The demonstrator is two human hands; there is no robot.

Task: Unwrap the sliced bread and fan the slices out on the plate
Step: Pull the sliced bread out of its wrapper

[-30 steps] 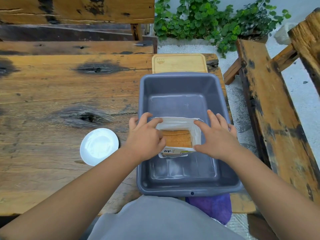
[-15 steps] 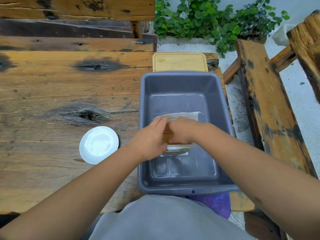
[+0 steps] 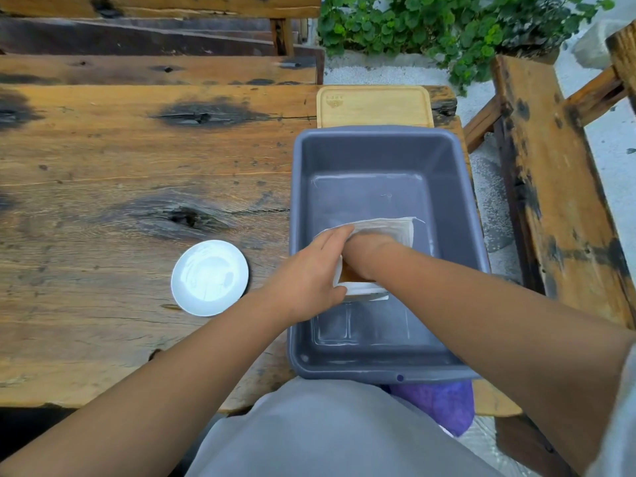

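A pack of sliced bread in a white plastic wrapper [image 3: 385,228] stands inside the grey plastic tub [image 3: 375,146]. My left hand [image 3: 309,273] grips the wrapper's left side. My right hand [image 3: 364,249] is pushed down into the wrapper's open top, its fingers hidden inside among the bread. A brown edge of bread [image 3: 346,275] shows between my two hands. The small white plate [image 3: 210,277] lies bare on the wooden table, left of the tub.
A light wooden cutting board [image 3: 375,105] lies just beyond the tub. The worn wooden table [image 3: 120,173] stretches to the left. A wooden bench [image 3: 550,187] stands to the right, and a purple cloth [image 3: 437,404] lies under the tub's near edge.
One second ago both hands held the wrapper's mouth apart with the bread showing. My right hand has since moved left and down into the open wrapper; my left hand keeps its hold.
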